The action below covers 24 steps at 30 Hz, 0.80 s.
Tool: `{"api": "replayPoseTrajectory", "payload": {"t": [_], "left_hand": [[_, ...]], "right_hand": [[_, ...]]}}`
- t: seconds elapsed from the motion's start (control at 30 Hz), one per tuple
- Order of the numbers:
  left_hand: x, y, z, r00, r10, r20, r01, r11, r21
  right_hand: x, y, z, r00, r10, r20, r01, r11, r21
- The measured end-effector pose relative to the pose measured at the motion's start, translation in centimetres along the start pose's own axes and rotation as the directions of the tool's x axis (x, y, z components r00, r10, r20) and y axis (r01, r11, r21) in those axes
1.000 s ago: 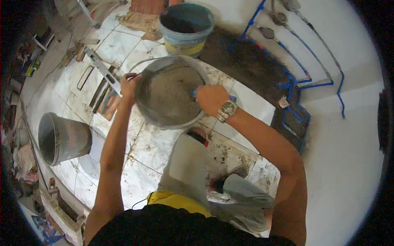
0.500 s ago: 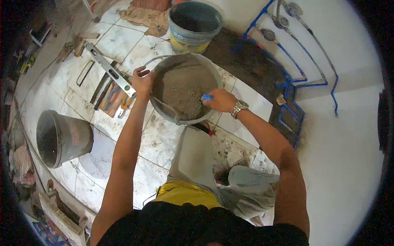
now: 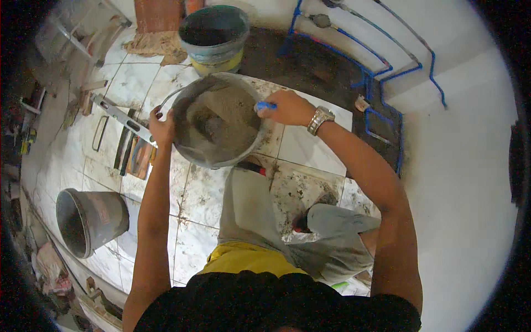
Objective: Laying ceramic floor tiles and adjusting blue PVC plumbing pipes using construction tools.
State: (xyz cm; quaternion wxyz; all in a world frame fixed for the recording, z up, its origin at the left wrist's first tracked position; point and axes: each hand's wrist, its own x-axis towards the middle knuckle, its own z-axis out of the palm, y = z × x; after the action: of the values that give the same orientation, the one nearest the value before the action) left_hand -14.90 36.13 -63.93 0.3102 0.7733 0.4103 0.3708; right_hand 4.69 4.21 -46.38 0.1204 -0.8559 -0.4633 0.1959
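A round grey bucket (image 3: 214, 164) stands in front of me, holding grey-brown powdery mix (image 3: 227, 113) with a darker hollow near its middle. My left hand (image 3: 162, 128) is closed on the bucket's left rim, by the thin bail handle (image 3: 172, 95). Above the right rim, my right hand (image 3: 290, 108) grips a tool with a blue handle (image 3: 266, 105). The working end of that tool cannot be made out. A metal watch sits on my right wrist.
A second bucket (image 3: 214, 55) stands behind; another (image 3: 99, 218) lies tipped at left. A spirit level (image 3: 123, 118) and several hand tools (image 3: 141, 157) lie on the white tiles. Blue pipes (image 3: 401, 138) run along the right wall, beside a loose white tile (image 3: 315, 141).
My right hand has drawn the blue-handled tool from over the mix out to the right rim. A hollow now shows in the mix. My left hand stays on the rim while the whole view shifts.
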Motion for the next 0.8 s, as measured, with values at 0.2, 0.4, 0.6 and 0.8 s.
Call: {"api": "replayPoseTrajectory", "payload": {"t": [0.2, 0.4, 0.6, 0.8], "left_hand": [[1.2, -3.3, 0.3, 0.996, 0.061, 0.067, -0.065, 0.996, 0.058], [3.1, -4.8, -0.8, 0.942, -0.046, 0.332, 0.077, 0.994, -0.080], [4.6, -7.4, -1.1, 0.943, 0.052, 0.329, -0.051, 0.999, -0.010], [6.6, -9.4, -0.5, 0.803, 0.440, 0.402, -0.584, 0.713, 0.387]], "right_hand": [[-5.8, 3.7, -6.1, 0.994, 0.110, 0.026, -0.113, 0.973, 0.203], [-15.8, 11.3, -9.6, 0.912, 0.409, -0.013, -0.378, 0.854, 0.357], [-25.7, 23.0, -9.8, 0.809, 0.586, -0.055, -0.513, 0.748, 0.421], [-32.0, 37.5, -6.1, 0.525, 0.848, -0.073, -0.784, 0.515, 0.347]]}}
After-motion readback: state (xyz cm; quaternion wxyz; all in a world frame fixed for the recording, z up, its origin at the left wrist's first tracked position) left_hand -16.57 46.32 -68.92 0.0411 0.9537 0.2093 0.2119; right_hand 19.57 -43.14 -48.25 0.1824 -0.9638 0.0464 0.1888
